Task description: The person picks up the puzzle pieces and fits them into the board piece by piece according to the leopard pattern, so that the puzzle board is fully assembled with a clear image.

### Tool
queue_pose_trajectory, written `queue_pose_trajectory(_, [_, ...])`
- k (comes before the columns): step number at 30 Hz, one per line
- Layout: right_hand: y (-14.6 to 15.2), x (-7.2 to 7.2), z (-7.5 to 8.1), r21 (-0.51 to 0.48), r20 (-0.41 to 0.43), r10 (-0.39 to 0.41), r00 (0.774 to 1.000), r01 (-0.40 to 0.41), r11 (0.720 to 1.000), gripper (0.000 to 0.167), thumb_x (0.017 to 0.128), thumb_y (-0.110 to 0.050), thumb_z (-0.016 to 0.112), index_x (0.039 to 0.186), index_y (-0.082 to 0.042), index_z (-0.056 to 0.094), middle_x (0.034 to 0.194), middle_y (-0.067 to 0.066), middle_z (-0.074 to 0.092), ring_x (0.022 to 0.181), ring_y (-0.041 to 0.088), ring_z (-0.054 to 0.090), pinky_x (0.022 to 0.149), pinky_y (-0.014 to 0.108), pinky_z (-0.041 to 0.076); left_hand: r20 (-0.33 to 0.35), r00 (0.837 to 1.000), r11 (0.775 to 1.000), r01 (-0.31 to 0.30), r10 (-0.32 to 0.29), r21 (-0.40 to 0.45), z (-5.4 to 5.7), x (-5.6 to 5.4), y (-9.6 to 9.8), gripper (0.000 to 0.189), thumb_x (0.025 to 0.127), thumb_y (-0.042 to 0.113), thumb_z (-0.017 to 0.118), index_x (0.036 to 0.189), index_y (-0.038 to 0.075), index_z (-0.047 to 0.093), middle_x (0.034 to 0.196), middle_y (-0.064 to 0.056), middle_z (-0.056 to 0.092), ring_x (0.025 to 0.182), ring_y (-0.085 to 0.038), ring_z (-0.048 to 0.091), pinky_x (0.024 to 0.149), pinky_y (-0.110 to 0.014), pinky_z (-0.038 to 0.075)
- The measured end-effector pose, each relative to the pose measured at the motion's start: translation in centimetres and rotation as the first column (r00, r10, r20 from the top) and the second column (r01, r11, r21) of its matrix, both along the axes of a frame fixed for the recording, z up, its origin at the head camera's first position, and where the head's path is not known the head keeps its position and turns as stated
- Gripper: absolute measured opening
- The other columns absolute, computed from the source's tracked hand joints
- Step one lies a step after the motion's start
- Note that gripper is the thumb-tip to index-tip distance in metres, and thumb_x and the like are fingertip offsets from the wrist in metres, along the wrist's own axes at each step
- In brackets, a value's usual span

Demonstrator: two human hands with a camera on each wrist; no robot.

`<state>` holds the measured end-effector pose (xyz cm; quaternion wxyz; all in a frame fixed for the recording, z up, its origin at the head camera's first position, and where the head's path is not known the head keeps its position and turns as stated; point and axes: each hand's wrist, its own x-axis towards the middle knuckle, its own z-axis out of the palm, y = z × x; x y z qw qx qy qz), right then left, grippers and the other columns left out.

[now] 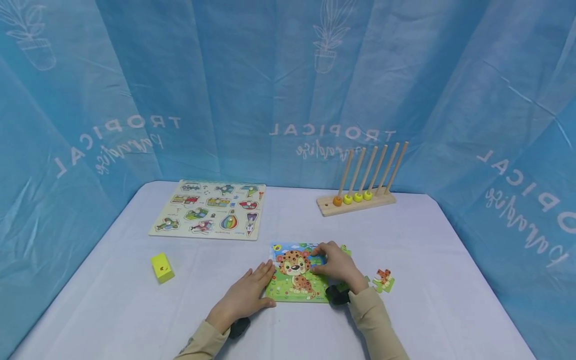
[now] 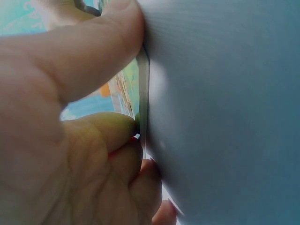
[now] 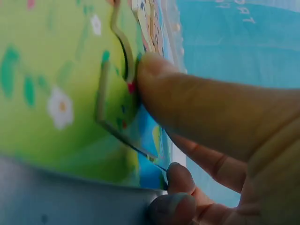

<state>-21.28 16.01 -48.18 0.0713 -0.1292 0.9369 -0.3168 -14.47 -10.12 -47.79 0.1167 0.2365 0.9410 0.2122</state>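
A leopard jigsaw puzzle [image 1: 288,290] lies in its tray on the white table, in front of both hands. My left hand [image 1: 246,294] rests along its left edge, fingers straight, thumb at the near corner. In the left wrist view the thumb [image 2: 103,47] touches the tray's edge. Over the right part of the puzzle, my right hand [image 1: 336,262] pinches a puzzle piece by the leopard's face with thumb and forefinger; the hand partly hides it. The right wrist view has the thumb [image 3: 173,93] inside the tray's recess, beside a laid piece [image 3: 119,33].
Loose puzzle pieces [image 1: 383,281] lie right of the right hand; others are partly hidden behind it. A vehicle peg puzzle board [image 1: 157,231] is at the back left, a yellow block [image 1: 162,268] nearer. A wooden bead rack [image 1: 382,201] with upright rods stands at the back right.
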Motion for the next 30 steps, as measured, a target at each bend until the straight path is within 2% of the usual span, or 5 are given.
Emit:
queue_pose_trajectory(5, [-0.1,-0.3,-0.2,0.016,0.007,-0.04,0.999,0.04,0.999,0.034,0.078,-0.024,0.082,0.106,-0.018,0.065,0.104,0.006,0.057,0.097,0.023,0.058,0.081,0.044,0.052,0.001,1.0,1.0,-0.001,0.001,0.002,0.1,0.0,0.0,0.083,0.085,0.038,0.072,0.148,-0.002,0.035,0.158,-0.018,0.029,0.146,-0.035,0.028,0.119,-0.055,0.026])
queue_pose_trajectory(12, [2.4,-0.9,0.1,-0.2,0.006,-0.076,0.997,0.076,0.977,0.029,0.089,-0.014,0.07,0.117,-0.01,0.065,0.106,0.009,0.058,0.079,0.019,0.051,0.063,0.032,0.046,0.005,1.0,1.0,0.002,-0.003,0.005,0.1,-0.1,0.0,0.083,0.085,0.038,0.071,0.148,-0.001,0.034,0.158,-0.017,0.029,0.146,-0.036,0.028,0.119,-0.056,0.025])
queue_pose_trajectory(20, [6.3,-1.0,0.1,-0.105,0.02,-0.139,0.99,0.14,0.985,0.066,0.081,-0.016,0.079,0.14,-0.007,0.05,0.14,0.021,0.05,0.124,0.04,0.05,0.101,0.055,0.045,0.009,1.0,1.0,-0.001,0.001,-0.004,0.0,-0.1,-0.2,0.083,0.085,0.038,0.071,0.148,-0.001,0.034,0.159,-0.017,0.028,0.146,-0.035,0.028,0.119,-0.056,0.025])
queue_pose_trajectory(26, [6.6,-1.1,0.1,-0.086,0.049,-0.178,0.983,0.182,0.98,0.065,0.078,-0.008,0.079,0.138,-0.007,0.052,0.122,0.019,0.059,0.101,0.031,0.057,0.08,0.043,0.051,0.004,1.0,1.0,0.001,-0.001,-0.005,-0.1,-0.1,-0.2,0.083,0.086,0.038,0.07,0.149,-0.001,0.034,0.159,-0.016,0.028,0.147,-0.035,0.028,0.119,-0.055,0.025])
queue_pose_trajectory(30, [6.6,-1.2,0.2,-0.1,0.062,-0.241,0.969,0.246,0.964,0.056,0.081,-0.006,0.075,0.133,-0.009,0.056,0.1,0.013,0.061,0.079,0.021,0.051,0.063,0.029,0.042,-0.004,1.0,1.0,0.005,-0.005,-0.006,-0.2,-0.2,-0.1,0.083,0.086,0.039,0.07,0.149,-0.001,0.034,0.158,-0.017,0.028,0.146,-0.035,0.028,0.119,-0.055,0.025])
